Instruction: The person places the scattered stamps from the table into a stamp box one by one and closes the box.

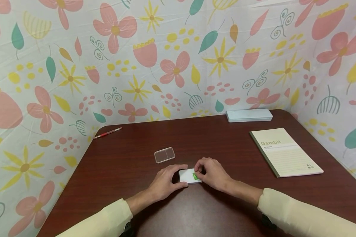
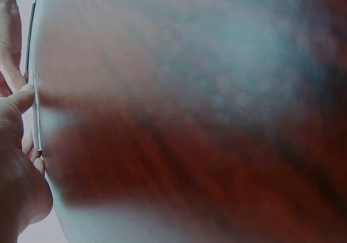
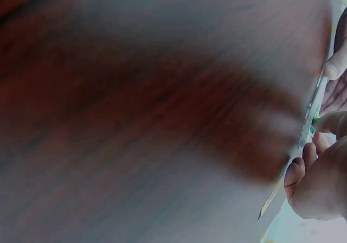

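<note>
A flat white rectangular device [image 1: 185, 176] lies on the table in front of me in the head view. My left hand [image 1: 164, 181] grips its left end, the thumb on the near edge and the fingers on the far edge. Toward its right end is a small green piece [image 1: 195, 176], which my right hand [image 1: 214, 172] pinches between thumb and forefinger. The right fingers partly cover it. From the left wrist view, the device's thin edge [image 2: 37, 118] shows beside the thumb. A clear rectangular cover [image 1: 164, 155] rests just beyond the left hand.
The brown table [image 1: 130, 144] has a red pen [image 1: 108, 132] at its far left. A pale blue case [image 1: 249, 115] stands by the back edge, and a notebook [image 1: 284, 153] is at the right. Flower-patterned cloth [image 1: 178, 56] hangs behind and at the sides.
</note>
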